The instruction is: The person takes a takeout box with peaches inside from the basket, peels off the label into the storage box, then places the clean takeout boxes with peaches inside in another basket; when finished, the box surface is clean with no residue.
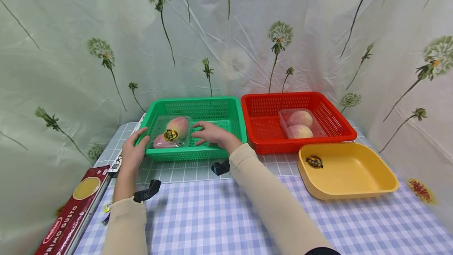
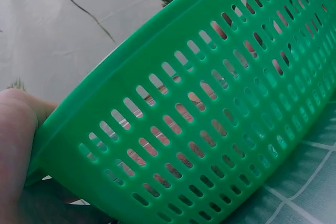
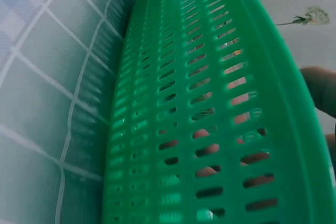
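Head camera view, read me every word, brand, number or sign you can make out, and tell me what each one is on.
"PRIMO GUSTO": on the red packet.
"Melissa", as best I can read it: logo on the same packet.
Too small to read: the packet's fine print; the label on the clear fruit box in the green basket; the sticker in the yellow tray; the marks on the white strip.

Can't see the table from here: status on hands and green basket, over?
Left hand gripping green basket by rim. Right hand above basket floor, holding nothing. Peach pack inside, left side; nothing visible between it and right hand.
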Demonstrator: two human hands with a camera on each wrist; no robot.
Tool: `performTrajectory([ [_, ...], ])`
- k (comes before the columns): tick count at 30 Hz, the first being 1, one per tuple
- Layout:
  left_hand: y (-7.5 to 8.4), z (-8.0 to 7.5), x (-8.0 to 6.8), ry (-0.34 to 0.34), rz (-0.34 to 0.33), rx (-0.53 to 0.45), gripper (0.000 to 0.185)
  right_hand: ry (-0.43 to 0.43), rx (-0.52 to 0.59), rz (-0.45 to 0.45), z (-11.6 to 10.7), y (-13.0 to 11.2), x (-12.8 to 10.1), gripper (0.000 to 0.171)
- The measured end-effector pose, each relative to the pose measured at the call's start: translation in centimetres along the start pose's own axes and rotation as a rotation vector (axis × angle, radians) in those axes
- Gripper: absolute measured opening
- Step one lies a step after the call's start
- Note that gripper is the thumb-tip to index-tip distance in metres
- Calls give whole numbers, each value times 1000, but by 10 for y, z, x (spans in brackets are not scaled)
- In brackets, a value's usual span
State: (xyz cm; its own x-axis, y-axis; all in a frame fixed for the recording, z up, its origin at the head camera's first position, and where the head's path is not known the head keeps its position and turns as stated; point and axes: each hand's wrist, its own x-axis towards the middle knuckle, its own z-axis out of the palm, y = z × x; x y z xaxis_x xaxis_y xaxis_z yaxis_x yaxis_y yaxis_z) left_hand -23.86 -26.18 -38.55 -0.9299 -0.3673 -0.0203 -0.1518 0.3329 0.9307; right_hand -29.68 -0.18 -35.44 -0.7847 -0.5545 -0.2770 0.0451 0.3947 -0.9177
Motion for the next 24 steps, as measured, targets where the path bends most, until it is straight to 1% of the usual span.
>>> performTrajectory([
  [3, 0, 2, -1, 7, -1, 0, 49, -26, 30, 40, 2, -1, 6, 60],
  [6, 2, 3, -2, 10, -5, -17, 49, -41, 76, 60, 4, -2, 10, 62],
  [10, 2, 2, -3, 14, -4, -42, 48, -72, 204, 64, 4, -2, 14, 63],
  [13, 3, 1, -4, 9, -18, -39, 49, -84, 300, 67, 2, -2, 16, 62],
  [17, 3, -1, -5, 8, -26, -39, 49, -78, 360, 67, 1, -1, 15, 56],
  [21, 3, -1, -4, 19, 5, -54, 47, -71, 412, 68, 0, -1, 13, 50],
  [24, 2, 0, -4, 22, 16, -56, 46, -44, 431, 78, -2, 0, 11, 48],
])
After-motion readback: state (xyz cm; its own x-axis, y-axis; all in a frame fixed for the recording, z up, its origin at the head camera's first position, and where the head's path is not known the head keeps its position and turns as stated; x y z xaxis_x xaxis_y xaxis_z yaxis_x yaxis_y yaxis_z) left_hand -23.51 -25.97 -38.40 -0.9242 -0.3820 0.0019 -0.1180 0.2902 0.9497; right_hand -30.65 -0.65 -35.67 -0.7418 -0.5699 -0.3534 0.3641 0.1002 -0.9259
